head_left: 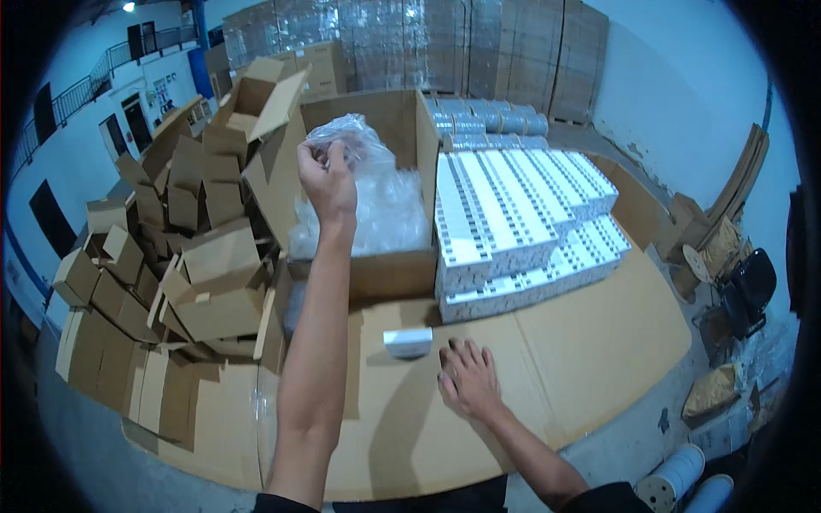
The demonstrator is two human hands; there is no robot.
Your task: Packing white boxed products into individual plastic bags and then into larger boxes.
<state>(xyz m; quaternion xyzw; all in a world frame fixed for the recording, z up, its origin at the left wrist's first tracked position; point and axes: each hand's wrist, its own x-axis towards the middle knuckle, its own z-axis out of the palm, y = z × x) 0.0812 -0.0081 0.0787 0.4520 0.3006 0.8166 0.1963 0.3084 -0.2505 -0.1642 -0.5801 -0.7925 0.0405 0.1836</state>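
Observation:
My left hand (329, 178) is raised over an open cardboard carton (363, 275), its fingers closed on a clear plastic bag (363, 137). More clear plastic bags (368, 209) fill the carton below. My right hand (469, 376) lies on the cardboard-covered table (479, 436) with its fingers spread, holding nothing. Just left of its fingertips stands a small white box (408, 343), apart from the hand. Behind the right hand are tight rows of similar small white boxes (513, 205), stacked in layers.
Open brown cartons (214, 291) are piled at the left. Wrapped spools (487, 120) lie behind the white boxes, with wrapped carton stacks (428, 43) along the back. A black chair (751, 286) stands on the right, and white spools (676, 479) lie at the lower right.

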